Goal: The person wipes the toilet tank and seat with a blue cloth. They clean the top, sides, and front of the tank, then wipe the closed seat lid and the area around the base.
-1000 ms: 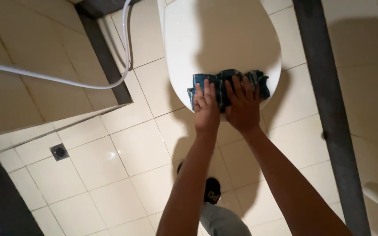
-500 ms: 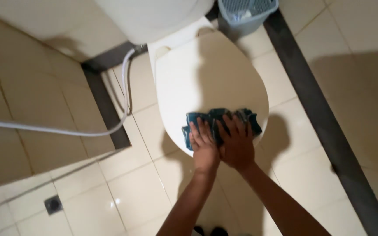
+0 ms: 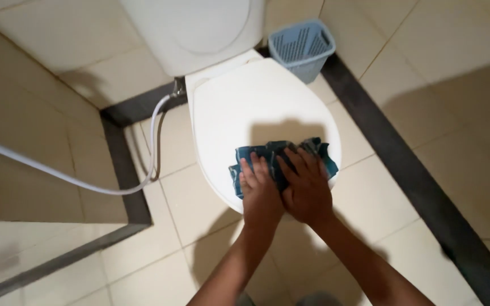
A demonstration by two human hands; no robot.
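A white toilet with its lid down stands against the wall, its tank at the top of the view. A dark blue cloth lies bunched on the front part of the lid. My left hand and my right hand press side by side on the cloth, fingers spread flat over it, pointing toward the tank. Both forearms reach up from the bottom of the view.
A light blue slotted waste basket sits on the floor right of the tank. A white hose runs from the left edge to a fitting beside the toilet. Beige floor tiles with dark border strips surround the toilet.
The view has tilted up, bringing the tank and basket into sight. Both hands stay pressed on the cloth at the front of the lid.
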